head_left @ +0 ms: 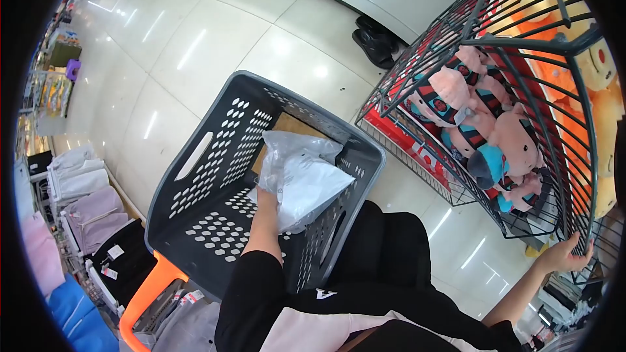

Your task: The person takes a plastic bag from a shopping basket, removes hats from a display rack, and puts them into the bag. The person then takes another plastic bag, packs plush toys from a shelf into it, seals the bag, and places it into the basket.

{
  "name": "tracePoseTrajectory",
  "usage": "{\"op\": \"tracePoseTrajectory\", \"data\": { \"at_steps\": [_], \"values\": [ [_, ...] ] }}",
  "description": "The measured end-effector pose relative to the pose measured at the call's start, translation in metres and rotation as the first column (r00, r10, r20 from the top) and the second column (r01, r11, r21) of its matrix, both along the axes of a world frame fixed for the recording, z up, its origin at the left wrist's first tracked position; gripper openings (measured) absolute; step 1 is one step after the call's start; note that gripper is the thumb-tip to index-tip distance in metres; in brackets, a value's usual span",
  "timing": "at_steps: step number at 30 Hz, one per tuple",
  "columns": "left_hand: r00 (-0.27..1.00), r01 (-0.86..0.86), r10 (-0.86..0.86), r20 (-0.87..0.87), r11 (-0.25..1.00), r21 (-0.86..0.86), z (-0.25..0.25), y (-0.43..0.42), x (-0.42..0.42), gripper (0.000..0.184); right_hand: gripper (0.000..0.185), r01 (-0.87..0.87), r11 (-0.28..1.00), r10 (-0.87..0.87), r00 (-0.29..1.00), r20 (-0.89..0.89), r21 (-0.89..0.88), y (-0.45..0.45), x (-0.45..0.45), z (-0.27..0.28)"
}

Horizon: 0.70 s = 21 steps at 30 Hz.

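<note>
The left hand [266, 201], its grip hidden, should support the crinkly white plastic bag [306, 179] from beneath in the grey perforated basket [373, 158] at eleven o'clock, while the right hand [566, 255] clasps the dark wire rack [521, 43] at two.

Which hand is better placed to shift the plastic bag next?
Left hand, most likely: it is inside the basket, right at the plastic bag, whereas the right hand is outside, at the wire rack.
</note>
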<state>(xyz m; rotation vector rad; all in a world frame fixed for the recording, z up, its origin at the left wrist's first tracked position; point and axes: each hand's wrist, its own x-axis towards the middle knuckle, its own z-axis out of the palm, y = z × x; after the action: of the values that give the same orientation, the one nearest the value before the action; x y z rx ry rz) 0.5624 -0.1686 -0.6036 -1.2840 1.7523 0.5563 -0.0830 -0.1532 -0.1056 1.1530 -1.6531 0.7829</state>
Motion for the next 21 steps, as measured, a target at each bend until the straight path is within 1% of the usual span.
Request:
{"op": "tracePoseTrajectory", "data": {
  "at_steps": [3,4,6,7,8,9,10,11,12,13,14,15,16,17,18,19,20,21],
  "values": [
    [0.999,0.047,-0.047,0.013,0.999,0.010,0.020,0.022,-0.004,0.026,0.035,0.063,0.996,-0.063,0.998,-0.005,0.055,-0.001,0.006,0.002],
    [0.999,0.048,-0.048,0.019,0.999,0.011,0.036,0.019,-0.006,0.026,0.035,0.064,0.996,-0.064,0.998,0.001,0.056,-0.002,0.011,0.003],
    [0.999,0.043,-0.043,-0.001,0.999,0.025,0.074,0.004,-0.011,0.023,0.038,0.077,0.991,-0.076,0.997,-0.013,0.113,-0.004,0.022,0.008],
    [0.999,0.045,-0.045,0.010,0.999,0.028,0.092,-0.002,-0.010,0.023,0.040,-0.007,0.992,0.001,0.999,0.048,0.130,-0.005,0.028,0.010],
    [1.000,0.002,-0.002,0.005,1.000,-0.002,0.112,-0.011,-0.009,0.022,0.041,0.095,0.970,-0.089,0.995,-0.037,0.225,-0.003,0.034,0.015],
    [0.999,-0.042,0.043,0.000,0.999,-0.033,0.132,-0.019,-0.007,0.021,0.043,0.094,0.965,-0.086,0.995,-0.043,0.243,-0.004,0.039,0.019],
    [0.999,-0.044,0.045,0.014,0.998,-0.033,0.163,-0.028,-0.008,0.021,0.045,0.092,0.961,-0.082,0.995,-0.047,0.261,-0.005,0.043,0.022],
    [0.992,-0.122,0.122,-0.012,0.990,-0.066,0.202,-0.041,-0.013,0.022,0.045,0.085,0.962,-0.079,0.996,-0.033,0.259,-0.005,0.048,0.026],
    [0.979,-0.201,0.198,-0.041,0.975,-0.095,0.237,-0.050,-0.014,0.022,0.047,0.064,0.957,-0.070,0.997,0.013,0.282,-0.004,0.053,0.031],
    [0.979,-0.204,0.202,-0.029,0.974,-0.101,0.264,-0.056,-0.010,0.022,0.049,0.043,0.952,-0.063,0.996,0.057,0.302,-0.002,0.055,0.035],
    [0.962,-0.274,0.267,-0.062,0.950,-0.150,0.290,-0.062,-0.006,0.022,0.057,-0.017,0.942,-0.033,0.989,0.141,0.336,0.003,0.054,0.038],
    [0.939,-0.342,0.328,-0.099,0.920,-0.194,0.317,-0.064,-0.002,0.022,0.059,0.006,0.931,-0.071,0.984,0.164,0.365,0.007,0.055,0.040],
    [0.940,-0.335,0.318,-0.126,0.930,-0.153,0.351,-0.070,0.000,0.022,0.061,0.029,0.919,-0.109,0.977,0.184,0.392,0.010,0.055,0.040],
    [0.935,-0.348,0.329,-0.134,0.922,-0.171,0.375,-0.071,0.006,0.022,0.061,0.002,0.913,-0.097,0.973,0.211,0.408,0.014,0.053,0.041],
    [0.937,-0.346,0.329,-0.118,0.918,-0.191,0.427,-0.076,-0.004,0.022,0.061,-0.024,0.907,-0.085,0.968,0.238,0.421,0.017,0.051,0.043],
    [0.929,-0.366,0.342,-0.139,0.902,-0.227,0.456,-0.077,-0.003,0.020,0.062,-0.076,0.898,-0.057,0.957,0.284,0.434,0.019,0.054,0.050],
    [0.924,-0.370,0.314,-0.219,0.880,-0.298,0.486,-0.075,-0.002,0.018,0.064,-0.104,0.892,-0.056,0.941,0.334,0.441,0.020,0.057,0.058],
    [0.897,-0.414,0.323,-0.300,0.851,-0.322,0.529,-0.078,-0.010,0.019,0.067,-0.111,0.878,-0.072,0.931,0.357,0.466,0.022,0.056,0.060]
  ]
}}
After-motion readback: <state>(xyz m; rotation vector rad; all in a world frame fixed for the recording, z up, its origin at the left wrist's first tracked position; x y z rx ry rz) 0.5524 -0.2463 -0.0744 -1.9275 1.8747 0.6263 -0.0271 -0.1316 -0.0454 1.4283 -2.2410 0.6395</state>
